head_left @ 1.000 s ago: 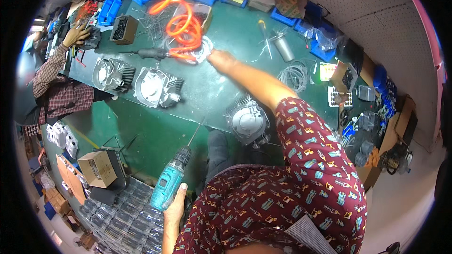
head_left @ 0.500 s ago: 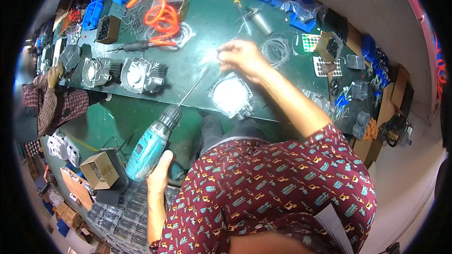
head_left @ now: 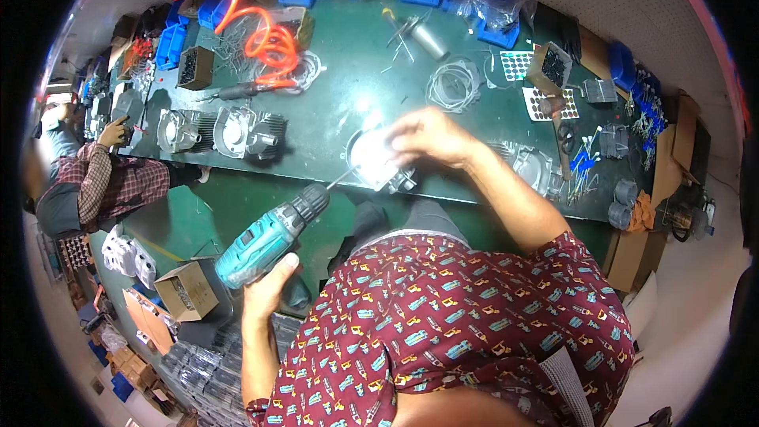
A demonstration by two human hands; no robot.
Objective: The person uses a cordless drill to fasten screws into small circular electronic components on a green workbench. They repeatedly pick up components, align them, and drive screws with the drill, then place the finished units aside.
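Observation:
My left hand (head_left: 267, 291) is wrapped round the grip of a teal cordless drill (head_left: 261, 243), held off the front edge of the bench. The drill's long thin bit (head_left: 341, 179) points up and right, its tip at the near left side of a round metal housing (head_left: 370, 160). Strong glare whitens most of that housing. Above its right side is my right hand (head_left: 431, 138), fingers pinched together; anything between them is too small or washed out to make out. Another metal housing (head_left: 534, 170) lies just beyond my right forearm.
Two finned metal housings (head_left: 245, 133) stand left on the green bench (head_left: 340, 71). An orange coiled hose (head_left: 273, 43) lies behind them. A wire coil (head_left: 455, 85), a metal cylinder (head_left: 428, 41), a hammer (head_left: 556, 111) and blue bins (head_left: 498, 32) sit farther off. A co-worker (head_left: 103, 182) is at far left.
My right hand has come down and nearer, to the housing. The drill has swung right and up, bringing its bit tip from the open bench to the housing. The view has shifted slightly.

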